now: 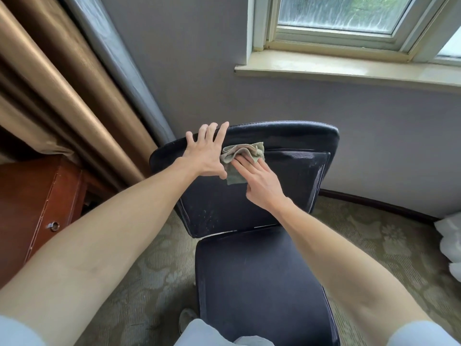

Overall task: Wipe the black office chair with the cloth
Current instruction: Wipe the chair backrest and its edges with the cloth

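Your left hand (208,156) lies spread and flat on the upper left of the backrest, its fingertips reaching over the top edge. Your right hand (262,182) rests just beside it, the two nearly touching, with straight fingers pressing down on the cloth (239,151) rather than gripping it. That cloth is a grey-green rag, rumpled, lying against the front of the backrest high up, just under the padded top roll, with one corner hanging below your left thumb.

You face the black office chair (294,176) from the front: its backrest tilts away from you toward the wall, and pale scuffs and specks show along its right side and lower panel. Its seat (259,283) runs down toward your knees.

Under the chair lies a patterned greenish carpet (374,245). To your left stands a reddish wooden cabinet (37,196) with brown and grey curtains (62,83) above it. Beyond the chair is a grey wall (374,146) and a window sill (349,71). Something white and crumpled (451,245) sits at the far right.
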Tool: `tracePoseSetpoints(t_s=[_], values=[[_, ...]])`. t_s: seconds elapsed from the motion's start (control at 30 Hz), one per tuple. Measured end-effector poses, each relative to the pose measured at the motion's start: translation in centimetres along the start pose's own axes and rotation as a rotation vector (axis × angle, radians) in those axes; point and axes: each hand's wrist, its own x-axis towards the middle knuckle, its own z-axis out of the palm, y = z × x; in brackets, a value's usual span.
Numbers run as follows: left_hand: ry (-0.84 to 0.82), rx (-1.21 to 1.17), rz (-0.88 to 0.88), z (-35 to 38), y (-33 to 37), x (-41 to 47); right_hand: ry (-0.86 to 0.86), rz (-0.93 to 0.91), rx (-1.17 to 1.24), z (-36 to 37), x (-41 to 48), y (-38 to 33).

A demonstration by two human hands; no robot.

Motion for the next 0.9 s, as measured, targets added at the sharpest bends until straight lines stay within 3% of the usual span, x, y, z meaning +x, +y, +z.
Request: tracePoseSetpoints(t_s=[0.3,0.53,0.9], values=[[0.004,0.014,-0.007,0.0,0.1,0.0,0.037,0.184,-0.055,-2.8,-3.4,5.4],[-0.039,0.009,-0.006,0.0,-0.2,0.2,0.035,0.278,0.066,-2.2,-2.3,2.3],[-0.113,0.009,0.013,-0.5,-0.7,0.5,-0.055,0.152,0.166,-1.4,0.0,-0.3]])
